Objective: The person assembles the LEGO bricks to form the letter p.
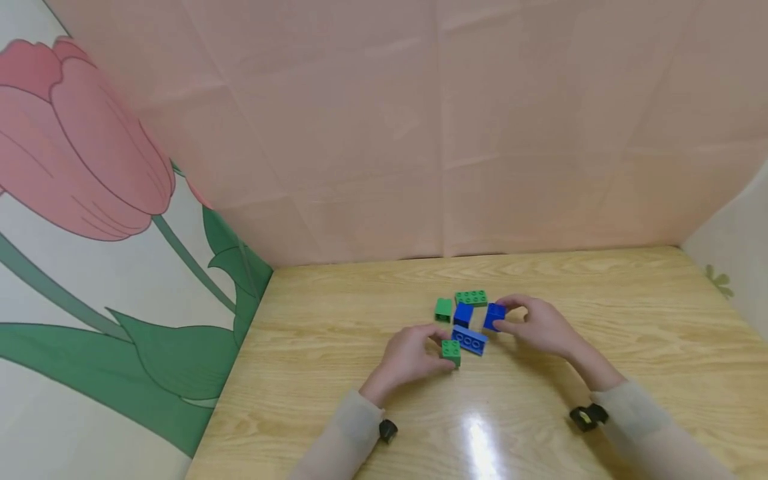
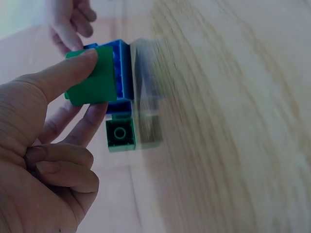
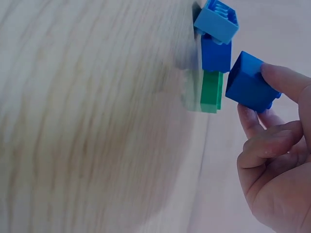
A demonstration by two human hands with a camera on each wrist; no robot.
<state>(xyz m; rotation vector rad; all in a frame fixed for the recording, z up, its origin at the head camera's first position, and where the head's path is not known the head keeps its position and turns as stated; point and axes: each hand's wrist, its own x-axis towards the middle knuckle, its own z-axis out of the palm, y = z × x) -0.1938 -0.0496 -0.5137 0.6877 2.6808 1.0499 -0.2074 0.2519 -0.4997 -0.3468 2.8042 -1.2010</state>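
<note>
My left hand [image 1: 413, 355] pinches a small green building block [image 1: 451, 352] between thumb and fingers, its studs facing up. On the right, my right hand [image 1: 543, 325] holds a dark blue block [image 1: 495, 316] by its sides; in the right wrist view this blue block [image 3: 251, 82] hangs above the table. Between the hands a long blue block [image 1: 469, 339] lies tipped on its side, studs or hollows toward me. Just behind it is another blue block [image 1: 463, 314]. A small green block [image 1: 443, 310] rests on its side, its hollow underside showing in the left wrist view.
A long green block [image 1: 471, 298] with studs up lies at the back of the group. The wood-grain table [image 1: 324, 320] meets a pink cloth backdrop [image 1: 360, 133] behind. A tulip-printed panel [image 1: 120, 267] stands along the left edge, a pale wall [image 1: 732, 233] at the right.
</note>
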